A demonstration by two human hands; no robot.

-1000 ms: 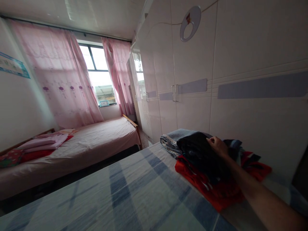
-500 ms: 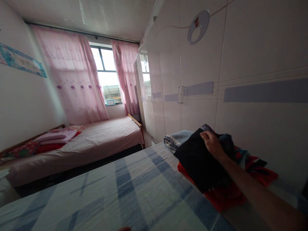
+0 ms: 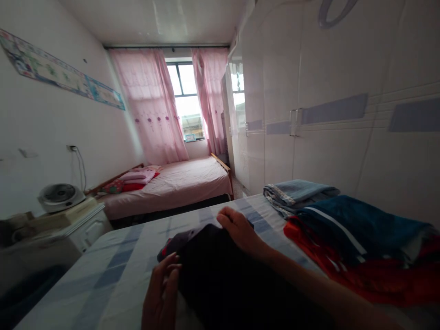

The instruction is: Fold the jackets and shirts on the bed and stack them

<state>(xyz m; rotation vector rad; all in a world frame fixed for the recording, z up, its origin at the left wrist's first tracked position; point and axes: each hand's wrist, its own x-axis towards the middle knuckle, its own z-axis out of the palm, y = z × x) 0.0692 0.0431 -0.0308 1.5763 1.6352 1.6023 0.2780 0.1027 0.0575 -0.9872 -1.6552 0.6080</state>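
Note:
A black garment (image 3: 216,279) with a greyish-purple part and a bit of red at its far left hangs in front of me over the bed. My right hand (image 3: 240,229) is closed on its upper edge, thumb and fingers pinched on the cloth. At the garment's left edge, my left hand (image 3: 163,284) has its fingers bent against the fabric; its lower part is dark. To the right lies a pile with dark teal clothing with a white stripe (image 3: 371,224) on top of red clothing (image 3: 360,282). Folded light-blue jeans (image 3: 302,190) lie just behind that pile.
A blue-and-white checked sheet (image 3: 113,261) covers the near bed. White wardrobes (image 3: 330,156) line the right side. Another bed with a pink sheet (image 3: 185,183) stands by the window. A fan (image 3: 62,197) sits on a white cabinet (image 3: 87,229) at left.
My right hand has carried the black garment left off the pile, uncovering the teal clothing. My left hand has come up to the garment's left edge. The view has turned left.

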